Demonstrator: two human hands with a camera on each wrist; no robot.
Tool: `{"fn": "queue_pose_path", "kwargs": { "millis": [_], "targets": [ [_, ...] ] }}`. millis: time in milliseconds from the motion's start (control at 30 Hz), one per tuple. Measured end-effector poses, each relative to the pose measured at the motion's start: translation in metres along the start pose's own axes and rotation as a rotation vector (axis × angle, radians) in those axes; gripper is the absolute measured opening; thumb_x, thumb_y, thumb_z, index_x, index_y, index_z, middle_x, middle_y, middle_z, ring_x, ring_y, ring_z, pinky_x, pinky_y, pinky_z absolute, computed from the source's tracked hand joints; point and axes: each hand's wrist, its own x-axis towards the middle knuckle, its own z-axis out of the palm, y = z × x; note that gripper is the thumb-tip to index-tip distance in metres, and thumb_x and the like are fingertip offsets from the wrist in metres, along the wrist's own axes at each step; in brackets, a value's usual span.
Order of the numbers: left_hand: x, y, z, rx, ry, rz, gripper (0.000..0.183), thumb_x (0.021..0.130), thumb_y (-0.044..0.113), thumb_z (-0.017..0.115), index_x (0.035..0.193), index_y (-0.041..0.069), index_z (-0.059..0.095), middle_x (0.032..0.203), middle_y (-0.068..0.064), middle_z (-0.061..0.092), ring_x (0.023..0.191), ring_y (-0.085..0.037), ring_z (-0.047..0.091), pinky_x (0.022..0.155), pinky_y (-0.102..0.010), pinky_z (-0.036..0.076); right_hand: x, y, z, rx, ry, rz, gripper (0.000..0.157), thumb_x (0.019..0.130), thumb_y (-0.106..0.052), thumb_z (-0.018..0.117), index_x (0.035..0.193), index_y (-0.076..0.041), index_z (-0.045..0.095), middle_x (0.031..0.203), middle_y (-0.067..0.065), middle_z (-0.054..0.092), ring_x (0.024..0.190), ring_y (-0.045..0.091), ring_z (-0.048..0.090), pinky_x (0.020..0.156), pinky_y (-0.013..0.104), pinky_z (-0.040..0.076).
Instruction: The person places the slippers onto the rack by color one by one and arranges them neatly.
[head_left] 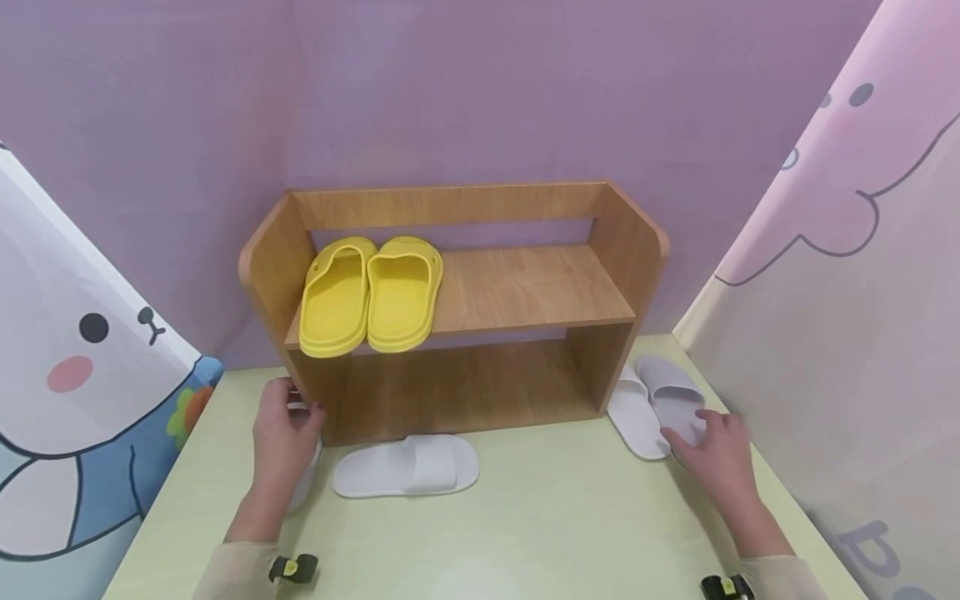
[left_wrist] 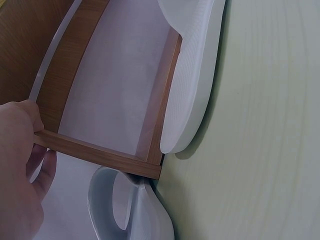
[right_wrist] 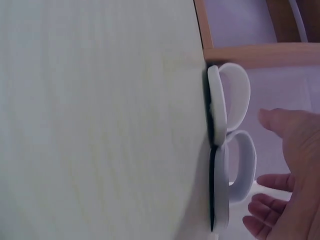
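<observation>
The left hand (head_left: 285, 435) pinches the left side panel (head_left: 264, 258) of the wooden rack (head_left: 528, 287); right of the rack, the right hand (head_left: 717, 457) spreads thumb from fingers near a grey slipper (head_left: 675, 407).

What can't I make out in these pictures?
Head view: much of the leftmost slipper, hidden by the left hand.
Left wrist view: the front slipper, its toe cut off by the top edge.
Right wrist view: part of the right hand, cut off by the right edge.

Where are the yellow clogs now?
In the head view, the yellow clogs sit together on the upper shelf of the wooden rack, at its left end, above and right of the left hand.
</observation>
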Motion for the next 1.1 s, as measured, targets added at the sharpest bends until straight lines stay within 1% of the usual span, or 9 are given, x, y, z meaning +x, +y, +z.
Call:
{"fn": "queue_pose_path", "kwargs": {
  "millis": [67, 267, 433, 567, 667, 800, 967, 1033, 1100],
  "targets": [
    [0.000, 0.000, 0.000, 0.002, -0.001, -0.001, 0.041, 0.095, -0.006, 0.073, 0.131, -0.001, 0.054, 0.126, -0.017, 0.059, 0.114, -0.035, 0.068, 0.084, 0.001, 0.043, 0.000, 0.003, -0.001, -0.015, -0.010, 0.030, 0.082, 0.095, -0.037, 0.084, 0.141, 0.022, 0.051, 0.134, 0.046, 0.044, 0.125, 0.061, 0.042, 0.101, 0.073, 0.041],
    [-0.002, 0.002, -0.001, 0.005, -0.011, -0.011, 0.042, 0.095, -0.006, 0.073, 0.131, -0.001, 0.054, 0.127, -0.017, 0.059, 0.115, -0.036, 0.067, 0.085, 0.001, 0.043, 0.000, 0.011, -0.005, -0.037, -0.093, 0.136, 0.102, 0.095, -0.044, 0.084, 0.150, 0.026, 0.035, 0.140, 0.051, 0.039, 0.128, 0.064, 0.037, 0.103, 0.076, 0.040],
    [-0.002, 0.001, -0.001, 0.008, -0.017, -0.019, 0.042, 0.096, -0.005, 0.073, 0.133, 0.000, 0.054, 0.128, -0.016, 0.059, 0.117, -0.035, 0.067, 0.085, 0.000, 0.043, 0.001, 0.017, -0.009, -0.064, -0.169, 0.158, 0.109, 0.095, -0.047, 0.083, 0.152, 0.028, 0.028, 0.142, 0.054, 0.035, 0.130, 0.067, 0.034, 0.105, 0.078, 0.039],
    [-0.001, 0.001, -0.001, 0.005, -0.015, -0.023, 0.042, 0.096, -0.005, 0.072, 0.134, 0.000, 0.053, 0.129, -0.016, 0.059, 0.117, -0.034, 0.067, 0.086, -0.001, 0.044, 0.002, 0.018, -0.013, -0.087, -0.225, 0.159, 0.113, 0.095, -0.050, 0.082, 0.153, 0.029, 0.025, 0.143, 0.056, 0.033, 0.131, 0.069, 0.033, 0.105, 0.079, 0.039],
    [-0.001, 0.001, -0.001, 0.008, -0.018, -0.026, 0.043, 0.096, -0.005, 0.073, 0.134, 0.000, 0.053, 0.129, -0.017, 0.059, 0.117, -0.034, 0.067, 0.085, -0.001, 0.044, 0.004, 0.019, -0.016, -0.096, -0.252, 0.150, 0.112, 0.095, -0.052, 0.081, 0.151, 0.029, 0.027, 0.140, 0.055, 0.034, 0.129, 0.068, 0.034, 0.103, 0.077, 0.040],
    [-0.001, 0.002, -0.001, 0.010, -0.021, -0.028, 0.042, 0.096, -0.004, 0.073, 0.134, 0.000, 0.053, 0.129, -0.017, 0.059, 0.116, -0.035, 0.067, 0.085, 0.000, 0.043, 0.006, 0.023, -0.015, -0.106, -0.264, 0.134, 0.106, 0.095, -0.055, 0.080, 0.145, 0.027, 0.036, 0.133, 0.051, 0.040, 0.124, 0.063, 0.036, 0.097, 0.072, 0.042],
    [-0.001, 0.000, -0.001, 0.005, -0.015, -0.024, 0.042, 0.096, -0.004, 0.073, 0.133, 0.000, 0.053, 0.127, -0.017, 0.059, 0.114, -0.035, 0.068, 0.084, 0.001, 0.043, 0.009, 0.031, -0.011, -0.108, -0.265, 0.101, 0.096, 0.096, -0.055, 0.080, 0.137, 0.025, 0.048, 0.125, 0.045, 0.052, 0.121, 0.058, 0.038, 0.094, 0.067, 0.043],
    [-0.001, -0.001, 0.000, 0.006, -0.012, -0.021, 0.042, 0.096, -0.004, 0.073, 0.133, 0.000, 0.053, 0.127, -0.017, 0.059, 0.114, -0.035, 0.068, 0.084, 0.001, 0.043, 0.010, 0.033, -0.010, -0.102, -0.272, 0.098, 0.094, 0.096, -0.054, 0.080, 0.136, 0.025, 0.050, 0.122, 0.043, 0.056, 0.121, 0.057, 0.037, 0.093, 0.066, 0.043],
    [-0.001, -0.001, 0.000, 0.004, -0.009, -0.019, 0.042, 0.096, -0.004, 0.073, 0.133, 0.000, 0.053, 0.127, -0.017, 0.059, 0.115, -0.035, 0.067, 0.084, 0.001, 0.043, 0.012, 0.035, -0.009, -0.102, -0.284, 0.109, 0.095, 0.096, -0.055, 0.080, 0.136, 0.026, 0.049, 0.121, 0.043, 0.058, 0.120, 0.057, 0.038, 0.094, 0.065, 0.043]
  ]
}}
